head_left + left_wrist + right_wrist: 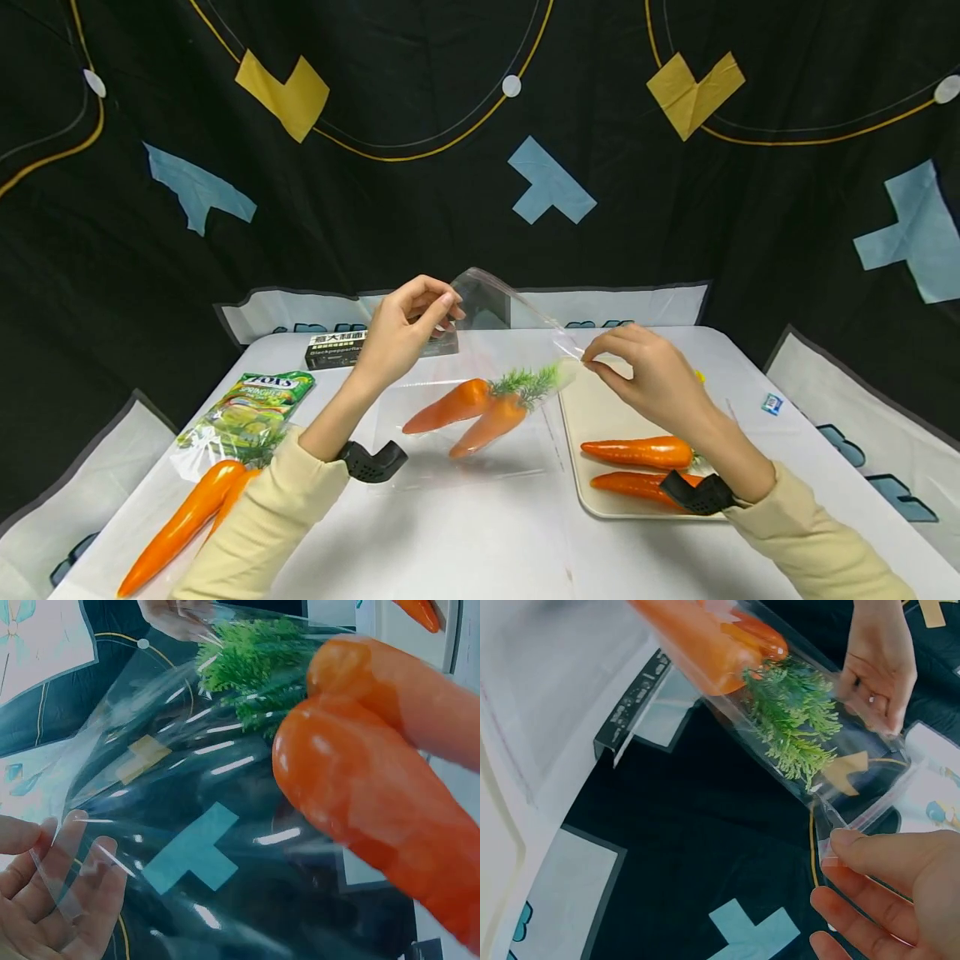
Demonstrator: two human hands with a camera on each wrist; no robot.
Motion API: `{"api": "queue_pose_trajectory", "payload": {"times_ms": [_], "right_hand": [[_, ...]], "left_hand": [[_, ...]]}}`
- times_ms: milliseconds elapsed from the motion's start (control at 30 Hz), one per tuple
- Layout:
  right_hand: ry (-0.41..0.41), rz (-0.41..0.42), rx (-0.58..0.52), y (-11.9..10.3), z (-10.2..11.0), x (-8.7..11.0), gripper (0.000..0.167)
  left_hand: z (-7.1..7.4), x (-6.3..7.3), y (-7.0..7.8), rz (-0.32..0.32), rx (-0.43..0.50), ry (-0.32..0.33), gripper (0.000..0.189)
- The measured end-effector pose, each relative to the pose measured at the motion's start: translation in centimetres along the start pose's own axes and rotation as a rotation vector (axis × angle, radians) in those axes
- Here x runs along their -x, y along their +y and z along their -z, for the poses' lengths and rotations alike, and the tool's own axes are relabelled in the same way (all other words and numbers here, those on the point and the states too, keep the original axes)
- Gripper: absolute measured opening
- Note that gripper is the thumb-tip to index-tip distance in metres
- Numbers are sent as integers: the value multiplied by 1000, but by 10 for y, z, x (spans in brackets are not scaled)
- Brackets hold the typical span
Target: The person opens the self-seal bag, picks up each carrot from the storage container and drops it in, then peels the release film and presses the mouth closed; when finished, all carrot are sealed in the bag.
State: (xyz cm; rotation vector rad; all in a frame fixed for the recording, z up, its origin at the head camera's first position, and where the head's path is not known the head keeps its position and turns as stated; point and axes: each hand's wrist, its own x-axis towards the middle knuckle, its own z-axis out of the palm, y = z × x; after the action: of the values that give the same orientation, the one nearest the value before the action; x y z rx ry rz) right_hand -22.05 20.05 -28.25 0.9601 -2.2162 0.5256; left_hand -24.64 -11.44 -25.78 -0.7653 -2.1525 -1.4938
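Note:
A clear plastic bag [427, 454] hangs above the table with two orange carrots [491, 425] inside it, their green tops toward the bag's upper edge. My left hand [411, 327] pinches one top corner of the bag between thumb and fingers. The opposite corner is pinched by my right hand [651, 375]. In the left wrist view the carrots [375, 802] lie large behind the film, with the left hand [60, 885] at the edge. The right wrist view shows the right hand [900, 892] gripping the bag's edge beside the green leaves [791, 720].
A cream tray [592, 408] with two more carrots [641, 452] stands on the right. On the left lie a green Fox's packet [277, 387] and bagged carrots [187, 517]. A black box [333, 354] sits at the back, and a small blue sachet [772, 404] at the far right.

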Motion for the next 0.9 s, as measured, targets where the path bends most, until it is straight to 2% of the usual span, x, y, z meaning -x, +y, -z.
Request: {"api": "queue_pose_trajectory", "payload": {"times_ms": [200, 367, 500, 900], "right_hand": [[-13, -8, -3, 3, -3, 3, 21], [-3, -12, -9, -1, -1, -3, 18], [26, 9, -29, -8, 1, -15, 17], [84, 163, -107, -35, 10, -61, 19]], "left_hand": [[-6, 0, 4, -47, 1, -8, 14], [-10, -1, 4, -64, -6, -24, 13], [-12, 0, 3, -54, -10, -39, 14], [-17, 2, 9, -22, -1, -77, 12]]}}
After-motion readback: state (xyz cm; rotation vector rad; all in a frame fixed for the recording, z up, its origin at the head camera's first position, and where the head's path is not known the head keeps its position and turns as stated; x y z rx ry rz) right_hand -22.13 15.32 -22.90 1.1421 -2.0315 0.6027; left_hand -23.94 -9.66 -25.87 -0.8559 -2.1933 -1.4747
